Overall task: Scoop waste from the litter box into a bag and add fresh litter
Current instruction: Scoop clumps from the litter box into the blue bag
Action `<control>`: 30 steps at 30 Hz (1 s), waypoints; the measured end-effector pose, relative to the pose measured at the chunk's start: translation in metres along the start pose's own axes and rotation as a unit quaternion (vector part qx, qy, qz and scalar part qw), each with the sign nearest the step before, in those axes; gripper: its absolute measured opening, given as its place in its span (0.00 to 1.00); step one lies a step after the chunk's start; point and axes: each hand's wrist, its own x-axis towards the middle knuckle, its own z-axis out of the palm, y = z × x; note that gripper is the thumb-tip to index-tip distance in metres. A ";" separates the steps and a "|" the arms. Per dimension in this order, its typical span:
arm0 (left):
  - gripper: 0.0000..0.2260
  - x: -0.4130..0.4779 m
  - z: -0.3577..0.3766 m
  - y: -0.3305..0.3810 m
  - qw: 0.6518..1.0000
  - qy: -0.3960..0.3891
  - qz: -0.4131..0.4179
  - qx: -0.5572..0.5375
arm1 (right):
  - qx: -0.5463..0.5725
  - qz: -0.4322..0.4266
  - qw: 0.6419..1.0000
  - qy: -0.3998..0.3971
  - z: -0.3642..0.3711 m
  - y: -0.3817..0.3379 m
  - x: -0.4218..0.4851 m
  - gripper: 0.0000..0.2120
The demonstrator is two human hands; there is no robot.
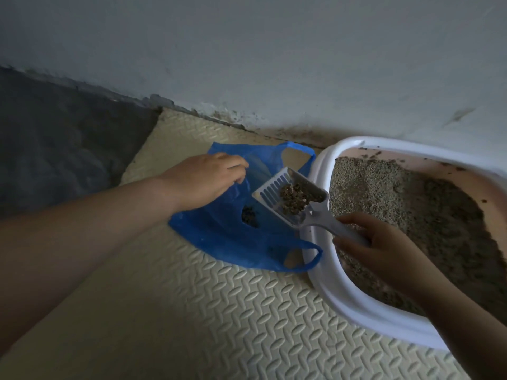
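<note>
A white slotted scoop (pixel 312 215) is being held by its handle in the right grip (pixel 384 248), fingers curled round it, just above the litter box (pixel 356 305) rim. A clump of waste (pixel 295 200) is being carried in it over the blue bag (pixel 219 239). The bag's edge is being pinched by the left grip (pixel 203 182), on the foam mat (pixel 192 311).
</note>
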 end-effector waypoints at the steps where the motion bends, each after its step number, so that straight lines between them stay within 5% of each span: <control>1: 0.15 0.000 0.002 -0.002 1.000 -0.004 -0.011 -0.009 | 0.000 -0.002 1.000 -0.003 0.001 -0.001 0.002 0.11; 4: 0.23 0.006 0.004 0.000 0.999 -0.037 -0.034 -0.014 | 0.006 -0.006 1.000 -0.008 0.002 -0.005 0.006 0.10; 10: 0.06 0.007 -0.006 0.001 0.999 -0.002 -0.006 -0.033 | 0.012 -0.011 1.000 -0.019 0.004 -0.004 0.008 0.09; 21: 0.07 -0.019 -0.026 0.003 0.980 0.022 -0.053 -0.190 | -0.142 -0.065 0.983 -0.095 0.006 -0.037 0.056 0.11; 26: 0.08 -0.025 -0.021 -0.002 0.966 0.020 -0.088 -0.241 | -0.257 -0.130 0.958 -0.005 0.028 -0.047 0.071 0.16; 30: 0.09 -0.028 -0.019 -0.004 0.960 0.015 -0.106 -0.259 | -0.250 -0.156 0.956 -0.008 0.051 -0.043 0.073 0.19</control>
